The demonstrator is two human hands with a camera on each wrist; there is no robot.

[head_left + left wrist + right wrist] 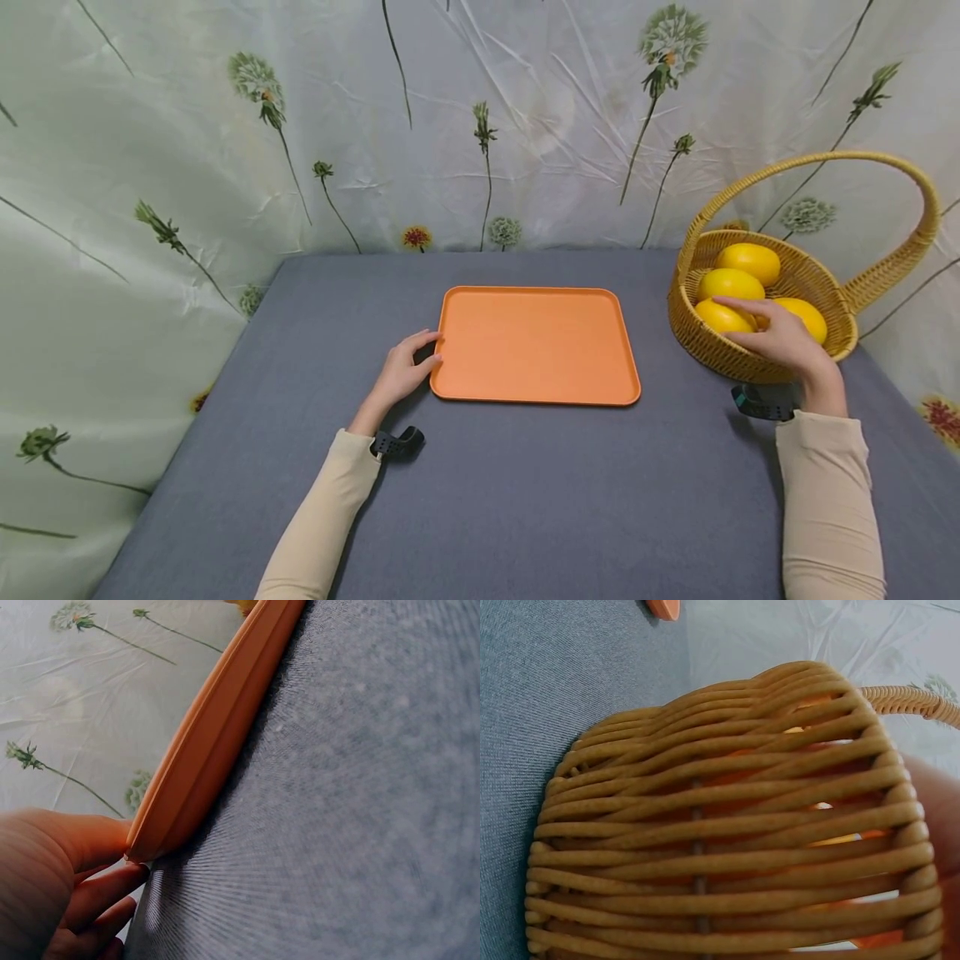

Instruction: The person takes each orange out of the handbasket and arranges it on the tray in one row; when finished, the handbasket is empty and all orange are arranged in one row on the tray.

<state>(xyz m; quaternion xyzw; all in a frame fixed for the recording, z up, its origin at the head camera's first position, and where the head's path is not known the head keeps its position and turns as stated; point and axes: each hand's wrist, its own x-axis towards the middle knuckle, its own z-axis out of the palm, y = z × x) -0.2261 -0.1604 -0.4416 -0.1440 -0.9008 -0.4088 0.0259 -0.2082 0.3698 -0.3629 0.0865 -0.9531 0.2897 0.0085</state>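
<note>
My left hand [402, 372] is at the left edge of an orange rectangular tray [532, 346], thumb and index fingertips touching its rim a little apart. The left wrist view shows the thumb at a corner of the tray [202, 742] and the other fingers below it. My right hand [783, 337] reaches over the front of a wicker basket [712, 354], with thumb and index finger around either side of the front-left lemon [722, 317]. Behind this lemon lie two more lemons, and another lemon [806, 317] is partly behind the hand. Basket weave [727, 825] hides the fingers in the right wrist view.
The basket's tall arched handle [825, 158] rises above the lemons and leans right. A grey cloth [525, 500] covers the table under the tray and basket. A flower-printed curtain [420, 150] hangs along the back and left sides.
</note>
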